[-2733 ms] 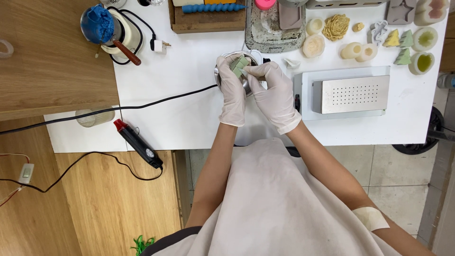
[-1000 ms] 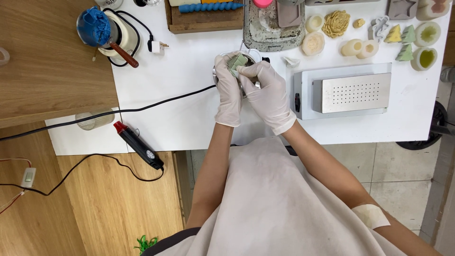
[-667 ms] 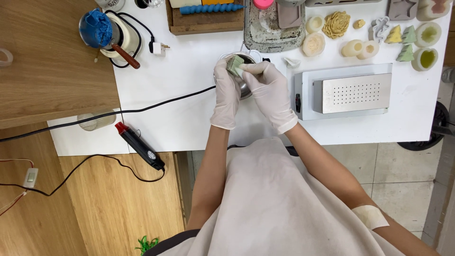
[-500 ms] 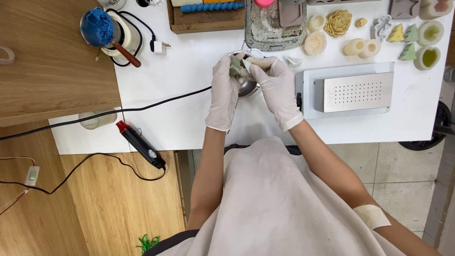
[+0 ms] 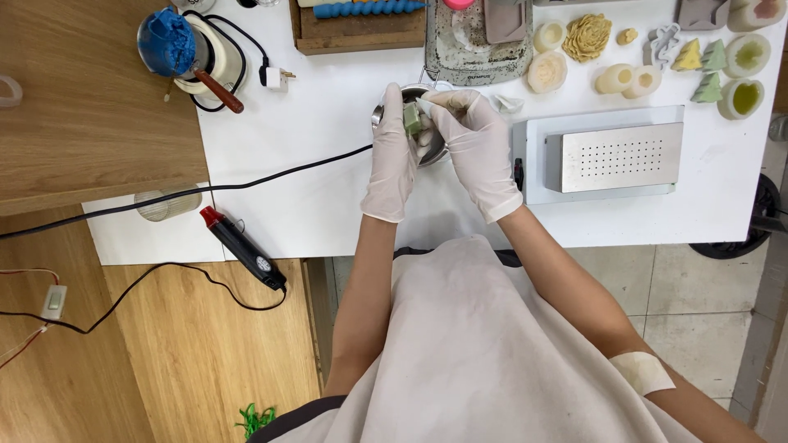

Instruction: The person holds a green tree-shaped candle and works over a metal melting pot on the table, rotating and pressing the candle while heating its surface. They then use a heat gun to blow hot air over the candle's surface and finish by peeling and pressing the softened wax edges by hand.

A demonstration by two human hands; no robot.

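Both my hands wear white gloves and meet over a small metal bowl [image 5: 380, 116] on the white table [image 5: 328, 189]. My left hand [image 5: 392, 156] holds a small green wax piece [image 5: 411, 120] above the bowl. My right hand [image 5: 474, 146] pinches the same piece from the right with its fingertips. Most of the bowl is hidden under my hands.
A perforated metal box on a tray [image 5: 614, 156] stands right of my hands. Cream and green wax shapes [image 5: 628, 79] lie along the back. A metal tray [image 5: 476, 41], a wooden tray with a blue twisted candle [image 5: 369, 10], a blue-topped pot [image 5: 182, 47], a black cable [image 5: 246, 176] and a red-tipped tool [image 5: 242, 248] sit around.
My hands have shifted slightly up the table over the bowl. The green piece has turned between my fingers and now sits higher, more exposed.
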